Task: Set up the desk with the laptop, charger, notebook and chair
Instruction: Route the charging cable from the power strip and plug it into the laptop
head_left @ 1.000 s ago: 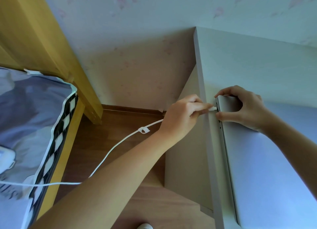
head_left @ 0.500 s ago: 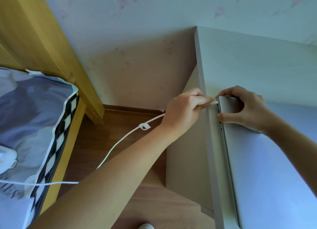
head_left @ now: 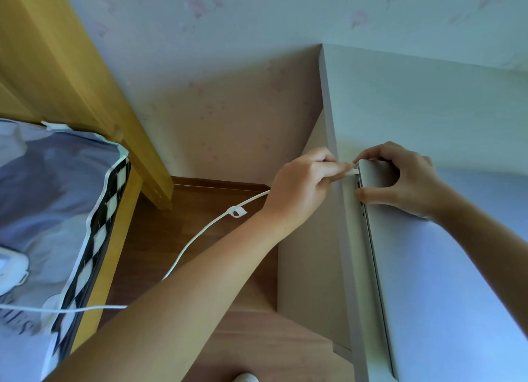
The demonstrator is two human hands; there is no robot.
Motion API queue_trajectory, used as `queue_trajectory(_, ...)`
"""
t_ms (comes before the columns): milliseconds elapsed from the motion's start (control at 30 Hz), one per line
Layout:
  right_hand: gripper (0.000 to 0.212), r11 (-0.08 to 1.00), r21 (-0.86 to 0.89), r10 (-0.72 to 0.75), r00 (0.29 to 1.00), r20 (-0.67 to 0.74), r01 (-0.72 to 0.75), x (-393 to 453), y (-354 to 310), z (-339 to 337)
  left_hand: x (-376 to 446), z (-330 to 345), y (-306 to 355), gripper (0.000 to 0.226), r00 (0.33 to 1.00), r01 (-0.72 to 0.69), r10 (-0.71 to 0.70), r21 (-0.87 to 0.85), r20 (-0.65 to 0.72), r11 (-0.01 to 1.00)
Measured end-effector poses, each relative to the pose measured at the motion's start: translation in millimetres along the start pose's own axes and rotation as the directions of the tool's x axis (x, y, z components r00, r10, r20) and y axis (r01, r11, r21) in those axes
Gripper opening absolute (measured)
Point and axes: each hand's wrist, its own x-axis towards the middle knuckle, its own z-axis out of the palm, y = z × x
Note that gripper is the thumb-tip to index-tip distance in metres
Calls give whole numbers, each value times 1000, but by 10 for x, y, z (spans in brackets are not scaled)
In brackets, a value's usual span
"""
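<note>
While right hand (head_left: 400,178) steadies laptop (head_left: 445,281), left hand (head_left: 303,181) pinches charger plug (head_left: 355,171).

Gap betw bed (head_left: 57,198) & desk (head_left: 400,110): cable (head_left: 200,233) crosses.

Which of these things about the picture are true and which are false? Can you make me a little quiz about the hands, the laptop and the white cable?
1. The laptop is open with its screen up. False: its lid is closed and it lies flat on the desk.
2. The left hand pinches the plug of the white cable at the laptop's side edge. True.
3. The right hand grips the laptop's corner. True.
4. The cable lies coiled on the desk. False: it trails down from the left hand, over the wooden floor, toward the bed.
5. The bedding has a black-and-white checked edge. True.
</note>
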Motion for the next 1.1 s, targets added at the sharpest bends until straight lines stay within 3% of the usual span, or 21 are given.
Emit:
queue_trajectory(467,48,1000,7,-2,1000,27,2,-7,6,-10,-47,39,-29,26,1000,-26,25,-34,-10,999)
queue_trajectory(800,48,996,-84,-31,997,-65,25,5,67,68,69,58,102,16,999,-14,17,81,-34,997)
queue_trajectory(900,50,992,-114,-66,989,-130,51,-16,108,67,104,7,147,14,999,-49,46,211,18,976)
queue_trajectory(1000,52,977,-196,-121,977,-176,86,-85,149,84,45,47,205,32,995,-90,64,388,79,917)
queue_trajectory(1100,51,943,-313,-179,963,-201,110,-175,217,86,73,170,381,44,997,-59,33,461,63,886)
